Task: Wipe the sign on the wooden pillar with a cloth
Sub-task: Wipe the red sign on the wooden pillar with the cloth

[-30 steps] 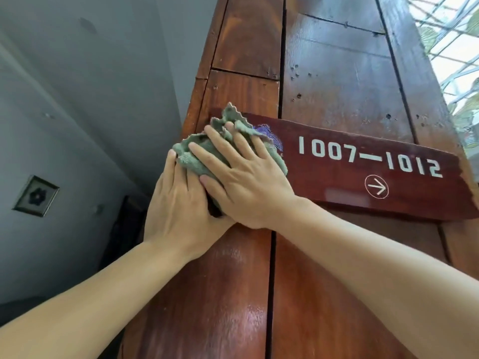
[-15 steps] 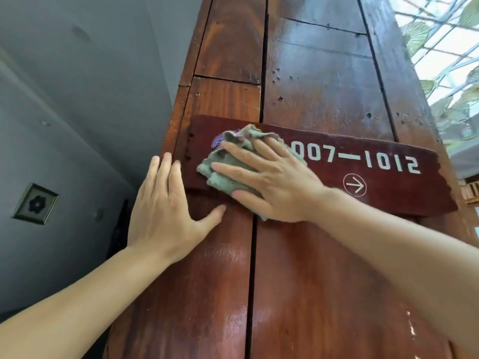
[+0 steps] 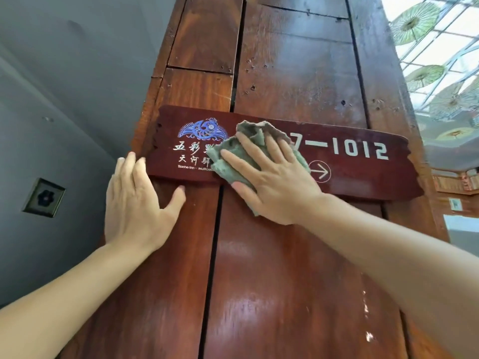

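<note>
A dark red wooden sign [image 3: 363, 174] with a blue emblem, white characters, the digits 1012 and an arrow is fixed across the wooden pillar [image 3: 293, 73]. My right hand [image 3: 272, 177] lies flat on a crumpled grey-green cloth [image 3: 233, 156] and presses it against the middle of the sign, covering some digits. My left hand [image 3: 137, 200] rests flat on the pillar just below the sign's left end, fingers spread, holding nothing.
A grey wall [image 3: 64, 86] with a small dark square plate [image 3: 44, 197] runs along the left of the pillar. At the right, a glazed roof with hanging paper umbrellas [image 3: 425, 73] shows beyond the pillar's edge.
My right hand has slid the cloth rightward along the sign, uncovering the emblem and characters at its left end. My left hand came off the cloth and now rests flat on the pillar.
</note>
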### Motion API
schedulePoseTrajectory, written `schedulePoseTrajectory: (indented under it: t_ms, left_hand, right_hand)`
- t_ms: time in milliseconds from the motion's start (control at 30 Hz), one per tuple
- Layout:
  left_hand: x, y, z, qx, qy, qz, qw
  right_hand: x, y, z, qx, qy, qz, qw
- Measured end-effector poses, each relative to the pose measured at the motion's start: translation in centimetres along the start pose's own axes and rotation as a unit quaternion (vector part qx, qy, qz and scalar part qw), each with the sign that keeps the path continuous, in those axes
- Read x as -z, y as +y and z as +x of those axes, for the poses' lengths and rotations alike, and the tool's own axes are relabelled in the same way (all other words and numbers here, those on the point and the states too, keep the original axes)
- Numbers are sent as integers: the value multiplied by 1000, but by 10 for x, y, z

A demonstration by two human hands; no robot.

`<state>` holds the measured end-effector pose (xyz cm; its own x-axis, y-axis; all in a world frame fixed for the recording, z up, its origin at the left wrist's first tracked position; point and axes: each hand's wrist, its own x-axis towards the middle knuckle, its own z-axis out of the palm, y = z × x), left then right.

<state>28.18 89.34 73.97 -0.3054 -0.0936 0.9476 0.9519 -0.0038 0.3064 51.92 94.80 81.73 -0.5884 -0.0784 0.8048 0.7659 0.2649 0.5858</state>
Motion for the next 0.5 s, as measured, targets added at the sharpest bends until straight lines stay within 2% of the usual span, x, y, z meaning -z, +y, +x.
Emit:
schedulePoseTrajectory:
  t_ms: [100, 233, 333, 400, 500]
  left_hand:
    - [-2, 7, -5, 26, 8, 7, 1000]
    - [-8, 22, -15, 63, 20, 7, 998]
    - [-11, 30, -22, 77, 30, 21, 996]
    - [-12, 33, -23, 81, 36, 31, 996]
    - [-14, 32, -23, 80, 38, 37, 995]
  right_hand:
    - [2, 47, -25, 13, -28, -31, 999]
    - [-8, 53, -68, -92, -21, -16, 995]
    - [-15, 36, -76, -137, -16, 9, 990]
    - [-11, 31, -64, -110, -11, 12, 994]
    - [-4, 20, -35, -20, -1, -3, 1000]
